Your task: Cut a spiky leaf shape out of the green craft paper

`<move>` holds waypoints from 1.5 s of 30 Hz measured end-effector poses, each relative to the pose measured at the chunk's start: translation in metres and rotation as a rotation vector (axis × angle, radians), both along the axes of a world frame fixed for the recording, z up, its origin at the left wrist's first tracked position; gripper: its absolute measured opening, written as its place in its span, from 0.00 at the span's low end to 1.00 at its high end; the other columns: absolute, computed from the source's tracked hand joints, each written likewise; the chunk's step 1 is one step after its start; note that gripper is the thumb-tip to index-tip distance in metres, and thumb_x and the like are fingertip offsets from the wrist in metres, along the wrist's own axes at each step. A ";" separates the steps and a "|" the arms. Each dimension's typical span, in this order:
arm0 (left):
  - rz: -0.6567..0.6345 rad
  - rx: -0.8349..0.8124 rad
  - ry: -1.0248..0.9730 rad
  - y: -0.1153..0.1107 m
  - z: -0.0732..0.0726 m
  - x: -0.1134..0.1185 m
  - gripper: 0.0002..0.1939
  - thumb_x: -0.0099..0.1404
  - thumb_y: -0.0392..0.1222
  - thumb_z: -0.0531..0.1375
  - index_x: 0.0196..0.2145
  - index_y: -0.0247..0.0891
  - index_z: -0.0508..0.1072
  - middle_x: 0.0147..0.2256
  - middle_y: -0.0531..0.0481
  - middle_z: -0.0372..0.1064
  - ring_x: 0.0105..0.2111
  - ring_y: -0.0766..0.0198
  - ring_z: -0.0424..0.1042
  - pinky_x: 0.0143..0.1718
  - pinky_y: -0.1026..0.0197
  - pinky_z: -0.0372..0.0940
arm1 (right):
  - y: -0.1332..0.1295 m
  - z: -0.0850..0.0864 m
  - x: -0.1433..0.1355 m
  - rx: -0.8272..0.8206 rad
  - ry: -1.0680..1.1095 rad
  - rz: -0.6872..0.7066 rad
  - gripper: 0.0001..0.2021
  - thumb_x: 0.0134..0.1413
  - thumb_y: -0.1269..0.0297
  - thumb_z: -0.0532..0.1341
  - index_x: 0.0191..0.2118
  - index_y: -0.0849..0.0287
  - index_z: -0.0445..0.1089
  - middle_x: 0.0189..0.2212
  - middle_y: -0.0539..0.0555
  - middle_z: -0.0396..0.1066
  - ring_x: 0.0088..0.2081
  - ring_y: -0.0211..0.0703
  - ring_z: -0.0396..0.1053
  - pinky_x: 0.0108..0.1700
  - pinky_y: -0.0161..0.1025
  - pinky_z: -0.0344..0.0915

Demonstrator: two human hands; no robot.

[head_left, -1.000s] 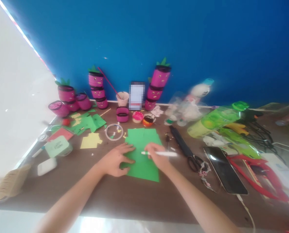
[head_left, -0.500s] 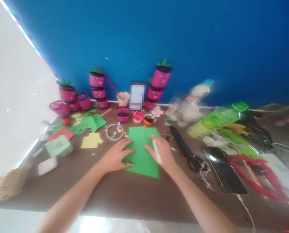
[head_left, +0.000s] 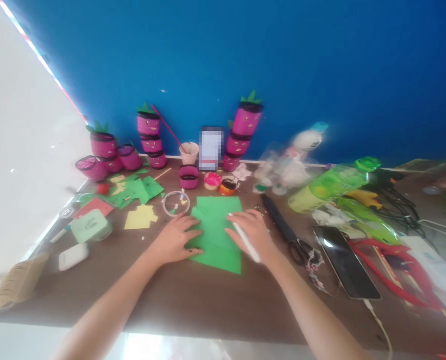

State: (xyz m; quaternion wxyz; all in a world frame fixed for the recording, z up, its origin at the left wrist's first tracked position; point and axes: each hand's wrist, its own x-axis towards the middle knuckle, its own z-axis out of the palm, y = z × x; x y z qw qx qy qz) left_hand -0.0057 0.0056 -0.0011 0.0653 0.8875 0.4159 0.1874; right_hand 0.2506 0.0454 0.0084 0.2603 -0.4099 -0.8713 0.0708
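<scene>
A sheet of green paper [head_left: 218, 235] lies flat on the brown table [head_left: 193, 305], with what looks like a fold or second layer along its left side. My left hand [head_left: 178, 239] rests on its left edge, fingers spread. Over the right edge, my right hand [head_left: 253, 235] is closed on a slim white pen [head_left: 247, 242], its tip pointing toward the paper. Just beyond the left hand is a ring of tape [head_left: 176, 193]. Behind the paper sit a pot of pink paint [head_left: 212, 181] and a pot of dark paint [head_left: 229, 186].
Magenta cup stacks with green leaves [head_left: 151, 144] stand along the blue wall by a propped phone [head_left: 211, 149]. Green scraps [head_left: 135, 190] and yellow paper [head_left: 140, 218] lie left. To the right are scissors [head_left: 300, 250], a black phone [head_left: 346, 262] and a green bottle [head_left: 331, 185].
My right hand has shifted slightly right, and the pen now slants more across it. My left hand and the paper have barely moved.
</scene>
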 end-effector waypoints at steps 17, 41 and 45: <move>-0.141 -0.006 0.026 -0.011 0.000 0.014 0.14 0.61 0.47 0.54 0.42 0.40 0.72 0.47 0.42 0.66 0.49 0.53 0.65 0.48 0.50 0.63 | -0.014 0.006 -0.025 -0.762 0.519 -0.148 0.08 0.50 0.59 0.58 0.28 0.58 0.68 0.25 0.51 0.72 0.26 0.38 0.67 0.26 0.33 0.60; -0.124 -0.040 -0.058 -0.011 0.005 0.011 0.10 0.56 0.39 0.57 0.35 0.42 0.76 0.43 0.46 0.67 0.46 0.55 0.64 0.42 0.56 0.65 | -0.010 -0.010 -0.029 -0.624 0.324 -0.115 0.18 0.46 0.61 0.52 0.12 0.58 0.46 0.10 0.44 0.45 0.16 0.30 0.44 0.19 0.32 0.42; -0.125 -0.042 -0.061 -0.011 0.005 0.011 0.11 0.55 0.39 0.57 0.35 0.42 0.76 0.43 0.46 0.67 0.46 0.55 0.64 0.43 0.55 0.65 | -0.010 -0.009 -0.030 -0.627 0.307 -0.085 0.18 0.46 0.61 0.52 0.12 0.58 0.45 0.11 0.44 0.44 0.17 0.30 0.45 0.19 0.32 0.42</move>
